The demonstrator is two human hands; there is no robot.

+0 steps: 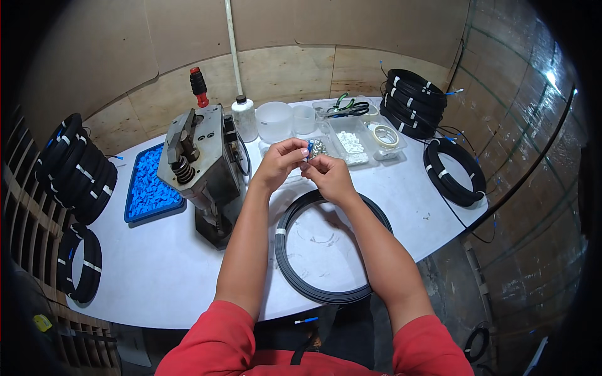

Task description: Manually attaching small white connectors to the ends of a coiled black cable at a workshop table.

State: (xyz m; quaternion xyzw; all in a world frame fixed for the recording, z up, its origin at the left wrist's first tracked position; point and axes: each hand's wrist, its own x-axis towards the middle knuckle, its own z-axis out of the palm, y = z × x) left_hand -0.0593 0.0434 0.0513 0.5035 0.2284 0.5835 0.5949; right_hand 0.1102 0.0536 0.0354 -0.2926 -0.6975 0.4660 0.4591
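Note:
Both hands meet above the middle of the table, fingertips almost touching. My left hand point(282, 164) pinches a small blue cable connector point(310, 145) between thumb and forefinger. Just below it, the closed fingertips of my right hand point(329, 178) grip a thin dark stub that looks like a cable end; the fingers hide most of it. Under my wrists and forearms lies a coil of black cable point(283, 260), bound with white tape. Behind my hands, a clear tray holds small metal parts point(319, 148), partly hidden by my fingers.
A metal press point(207, 153) stands left, beside a blue tray point(157, 216) of blue pieces. Black cable coils stack at far left point(78, 169) and back right point(411, 103). Behind are a white bottle point(243, 119), tubs point(274, 122), white parts point(351, 144), tape point(385, 136) and scissors point(351, 110).

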